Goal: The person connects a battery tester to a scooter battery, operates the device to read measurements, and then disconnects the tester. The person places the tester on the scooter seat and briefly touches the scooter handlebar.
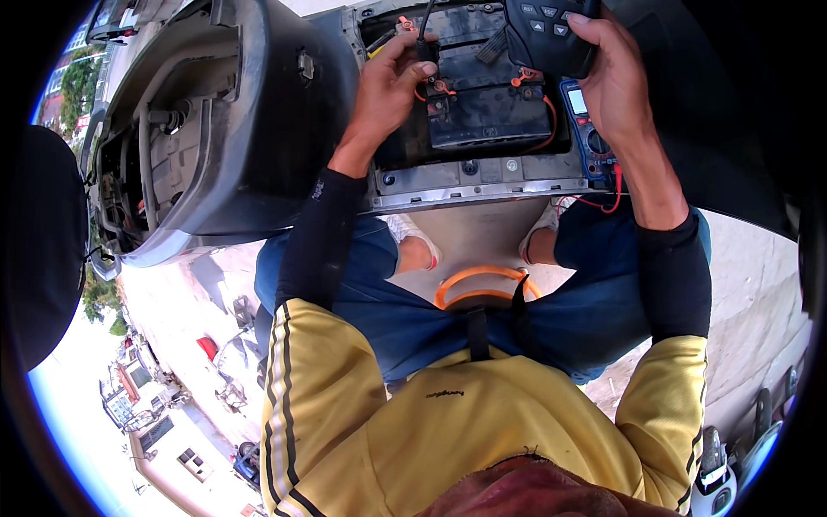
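Note:
My left hand (383, 99) pinches a black cable connector (427, 57) over the open compartment, its dark cable running up out of view. My right hand (618, 86) grips a black handheld tester with several buttons (543, 47), cut off by the top edge. Beneath both hands sit black batteries (491, 121) with orange terminal covers (524, 77) and orange wires. Beside my right wrist lies a blue multimeter (594, 142), partly hidden by that hand, with a red lead (617, 185) plugged in.
Left of the compartment stands a large dark vehicle seat or body part (284, 112), its hollow underside showing. A metal-edged frame (482, 177) borders the batteries. Between my legs is an orange ring-shaped piece (474, 274). Parked vehicles (715, 465) stand at the lower right.

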Demonstrator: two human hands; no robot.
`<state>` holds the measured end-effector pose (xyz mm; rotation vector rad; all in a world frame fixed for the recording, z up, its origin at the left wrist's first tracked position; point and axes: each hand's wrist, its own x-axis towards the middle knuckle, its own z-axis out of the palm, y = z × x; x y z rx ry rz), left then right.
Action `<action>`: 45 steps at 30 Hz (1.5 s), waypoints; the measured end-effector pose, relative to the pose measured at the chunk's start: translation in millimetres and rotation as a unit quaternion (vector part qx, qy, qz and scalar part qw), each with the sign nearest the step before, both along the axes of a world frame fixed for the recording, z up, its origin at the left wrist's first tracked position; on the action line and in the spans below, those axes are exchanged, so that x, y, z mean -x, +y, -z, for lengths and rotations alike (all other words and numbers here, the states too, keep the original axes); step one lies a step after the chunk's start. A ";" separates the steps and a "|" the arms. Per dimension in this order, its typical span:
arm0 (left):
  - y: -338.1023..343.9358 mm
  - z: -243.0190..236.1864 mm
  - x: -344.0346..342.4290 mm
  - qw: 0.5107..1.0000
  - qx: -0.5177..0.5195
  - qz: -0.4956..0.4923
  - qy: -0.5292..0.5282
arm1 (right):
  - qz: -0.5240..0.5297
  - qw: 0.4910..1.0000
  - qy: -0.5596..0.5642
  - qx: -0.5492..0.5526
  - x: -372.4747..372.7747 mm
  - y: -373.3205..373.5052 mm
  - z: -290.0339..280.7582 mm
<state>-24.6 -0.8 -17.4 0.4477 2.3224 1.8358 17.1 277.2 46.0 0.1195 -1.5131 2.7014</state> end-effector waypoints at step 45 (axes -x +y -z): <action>11.6 -26.9 8.5 0.938 0.299 0.111 0.135 | -0.007 0.999 -0.018 0.033 3.8 3.5 -3.6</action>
